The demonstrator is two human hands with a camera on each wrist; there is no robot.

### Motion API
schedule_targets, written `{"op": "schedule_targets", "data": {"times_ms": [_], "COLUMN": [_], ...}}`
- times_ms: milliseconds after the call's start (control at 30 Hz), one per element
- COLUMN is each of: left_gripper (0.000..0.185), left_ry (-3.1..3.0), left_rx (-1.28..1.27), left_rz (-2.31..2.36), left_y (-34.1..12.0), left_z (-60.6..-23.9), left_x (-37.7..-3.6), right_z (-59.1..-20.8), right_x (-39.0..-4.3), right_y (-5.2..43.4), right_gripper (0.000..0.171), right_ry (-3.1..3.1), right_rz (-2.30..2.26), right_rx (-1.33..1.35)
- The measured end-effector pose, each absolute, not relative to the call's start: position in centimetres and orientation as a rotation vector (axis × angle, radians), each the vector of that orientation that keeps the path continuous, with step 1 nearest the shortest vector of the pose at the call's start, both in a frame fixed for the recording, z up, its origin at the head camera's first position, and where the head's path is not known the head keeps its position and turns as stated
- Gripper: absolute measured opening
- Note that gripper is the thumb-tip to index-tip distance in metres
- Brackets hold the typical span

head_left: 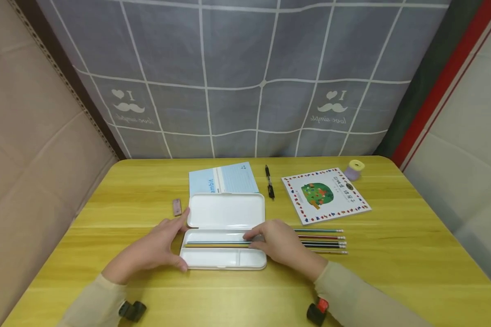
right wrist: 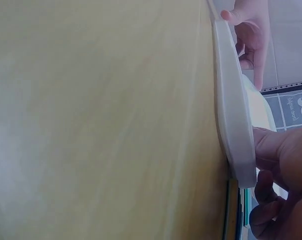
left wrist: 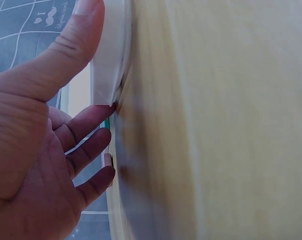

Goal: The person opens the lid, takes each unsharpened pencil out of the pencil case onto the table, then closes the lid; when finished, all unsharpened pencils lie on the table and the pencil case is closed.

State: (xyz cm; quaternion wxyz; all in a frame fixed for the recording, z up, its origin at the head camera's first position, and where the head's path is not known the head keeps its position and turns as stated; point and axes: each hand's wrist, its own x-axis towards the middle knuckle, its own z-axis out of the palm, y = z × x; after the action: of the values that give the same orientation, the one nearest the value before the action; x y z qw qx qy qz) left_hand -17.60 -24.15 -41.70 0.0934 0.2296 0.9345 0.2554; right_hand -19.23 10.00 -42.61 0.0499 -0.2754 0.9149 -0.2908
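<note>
My left hand [head_left: 157, 247] lies flat with fingers spread, thumb and fingertips bracing the left end of the open white pencil case [head_left: 225, 229] mid-table. My right hand [head_left: 280, 243] arches over its right end, fingertips pinching pencils [head_left: 217, 243] in the tray.

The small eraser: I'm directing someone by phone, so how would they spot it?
On the yellow table, find the open white pencil case. Just off its lid's left edge lies the eraser, the only small pinkish-brown block there.
</note>
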Motion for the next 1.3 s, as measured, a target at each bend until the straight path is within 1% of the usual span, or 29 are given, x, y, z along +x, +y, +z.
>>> {"op": "schedule_targets", "data": {"times_ms": [367,700,1033,1300], "left_gripper": [0.147,0.146,0.142,0.141], "left_ry": [2.773,2.787,2.815,2.831], "left_rx": [0.715,0.726,0.645,0.641], "left_rz": [0.775,0.787,0.827,0.834], "left_y": [-24.2,-24.4,-24.3,-24.2], "left_z": [-41.8,-42.4,-42.5,-42.5], "left_x": [-17.5,-17.4,-16.8,-16.4], "right_z": [-42.4,-42.6,-42.8,-42.8], "right_x": [-19.1,-19.0,-19.2,-19.4], "right_y": [9.7,9.7,9.6,9.6], "right_gripper": [0.018,0.014,0.015,0.017], "right_ry": [2.766,2.748,2.714,2.69], "right_rz": [-0.888,-0.958,-0.981,-1.0], "right_rx": [-0.81,-0.849,-0.831,-0.808]}}
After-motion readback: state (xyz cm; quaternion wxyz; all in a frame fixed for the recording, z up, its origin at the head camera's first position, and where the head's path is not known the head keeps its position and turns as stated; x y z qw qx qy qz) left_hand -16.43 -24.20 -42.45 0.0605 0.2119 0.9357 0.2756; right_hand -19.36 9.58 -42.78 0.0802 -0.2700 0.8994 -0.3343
